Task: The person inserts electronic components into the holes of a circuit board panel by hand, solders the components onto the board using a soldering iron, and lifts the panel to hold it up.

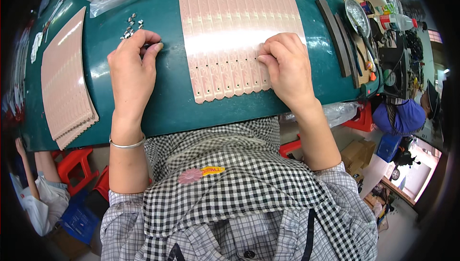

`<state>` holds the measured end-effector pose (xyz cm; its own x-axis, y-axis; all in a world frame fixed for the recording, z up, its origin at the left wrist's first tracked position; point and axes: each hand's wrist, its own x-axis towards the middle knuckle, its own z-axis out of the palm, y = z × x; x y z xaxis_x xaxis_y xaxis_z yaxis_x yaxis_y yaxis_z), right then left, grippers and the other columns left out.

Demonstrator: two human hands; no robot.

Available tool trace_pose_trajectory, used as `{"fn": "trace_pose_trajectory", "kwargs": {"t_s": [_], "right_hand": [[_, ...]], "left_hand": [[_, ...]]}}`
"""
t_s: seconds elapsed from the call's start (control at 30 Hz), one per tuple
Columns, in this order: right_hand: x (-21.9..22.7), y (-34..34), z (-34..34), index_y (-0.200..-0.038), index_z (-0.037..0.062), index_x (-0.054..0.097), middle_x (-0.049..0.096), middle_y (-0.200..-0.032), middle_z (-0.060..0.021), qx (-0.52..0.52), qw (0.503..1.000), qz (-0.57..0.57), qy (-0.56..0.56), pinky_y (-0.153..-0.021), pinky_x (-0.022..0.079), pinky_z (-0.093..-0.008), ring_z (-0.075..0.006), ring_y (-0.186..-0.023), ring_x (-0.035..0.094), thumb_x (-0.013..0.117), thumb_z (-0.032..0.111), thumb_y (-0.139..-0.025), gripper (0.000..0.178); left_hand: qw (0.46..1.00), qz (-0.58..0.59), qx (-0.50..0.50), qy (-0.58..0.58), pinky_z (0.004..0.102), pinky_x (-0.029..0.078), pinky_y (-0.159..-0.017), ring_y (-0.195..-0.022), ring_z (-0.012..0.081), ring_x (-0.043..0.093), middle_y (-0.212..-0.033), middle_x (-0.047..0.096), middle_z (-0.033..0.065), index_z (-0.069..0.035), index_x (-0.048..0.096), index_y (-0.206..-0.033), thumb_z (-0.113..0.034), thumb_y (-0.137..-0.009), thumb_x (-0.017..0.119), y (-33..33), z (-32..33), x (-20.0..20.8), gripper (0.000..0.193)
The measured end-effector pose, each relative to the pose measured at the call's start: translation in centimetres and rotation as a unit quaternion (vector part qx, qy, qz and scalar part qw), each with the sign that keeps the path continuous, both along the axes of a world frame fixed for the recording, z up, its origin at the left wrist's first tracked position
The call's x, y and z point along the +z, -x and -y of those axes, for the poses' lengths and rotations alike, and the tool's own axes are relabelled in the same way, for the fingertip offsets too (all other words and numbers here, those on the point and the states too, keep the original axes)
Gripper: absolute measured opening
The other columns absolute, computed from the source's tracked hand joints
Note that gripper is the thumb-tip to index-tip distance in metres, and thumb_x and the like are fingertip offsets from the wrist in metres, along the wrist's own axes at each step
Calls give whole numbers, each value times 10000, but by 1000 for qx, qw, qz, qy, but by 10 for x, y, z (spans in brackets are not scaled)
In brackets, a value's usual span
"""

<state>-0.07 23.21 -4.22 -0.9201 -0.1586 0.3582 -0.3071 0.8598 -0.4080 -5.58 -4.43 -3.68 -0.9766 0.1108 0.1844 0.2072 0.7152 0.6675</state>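
A sheet of joined pale pink strips (225,7), with small dark holes and scalloped lower ends, lies in front of me on the green table (165,103). My right hand (288,64) rests over its lower right part. The thumb and forefinger there are pinched together near a row of holes, on something too small to make out. To the left of the sheet, my left hand (132,67) is held with thumb and fingertips pressed together; what they hold, if anything, is hidden. Just beyond its knuckles lies a little heap of small shiny metal pieces (130,27).
A stack of similar pink sheets (67,79) sits at the left. A clear plastic bag (99,3) of small metal pieces lies at the far left. Dark bars (334,36), a metal bowl (356,14) and a bottle (395,21) are on the right. Other people sit nearby.
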Motion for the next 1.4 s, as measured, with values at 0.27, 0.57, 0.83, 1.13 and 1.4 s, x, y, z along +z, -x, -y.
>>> {"fn": "trace_pose_trajectory", "kwargs": {"t_s": [0.27,0.57,0.83,1.13,1.4], "right_hand": [[8,-5,2,-795,69,628,603,-862,-54,-18,1000,0,4,-792,450,-385,-263,-895,566,721,47,-704,132],[49,-15,37,-890,24,693,659,-888,-81,124,933,90,325,-765,500,-331,-229,-859,629,719,-10,-749,147],[42,-25,40,-821,27,667,632,-869,-95,127,947,68,289,-707,501,-332,-242,-816,618,745,-35,-694,161],[26,-3,6,-814,16,563,578,-903,-110,35,992,55,109,-807,444,-384,-303,-901,545,630,-36,-740,113],[12,1,9,-815,51,584,562,-918,-83,33,999,41,-4,-812,430,-403,-290,-934,543,668,-2,-720,138]], "left_hand": [[922,148,-113,-339,236,499,-779,-836,96,614,-910,687,30,18,689,-955,18,-834,697,-26,-20,23,121],[806,293,-145,-493,221,506,-792,-820,88,613,-921,663,45,21,598,-1142,30,-839,699,-51,-43,28,319],[761,360,-163,-514,200,510,-770,-847,80,644,-918,687,50,18,573,-1158,-21,-822,749,-52,-43,24,382],[985,-115,-38,121,365,483,-819,-937,282,600,-969,667,92,-48,700,-959,-66,-693,792,-16,5,24,282],[990,-61,-14,129,360,472,-753,-838,255,576,-877,645,75,-20,680,-848,-60,-724,767,-7,20,3,156]]}}
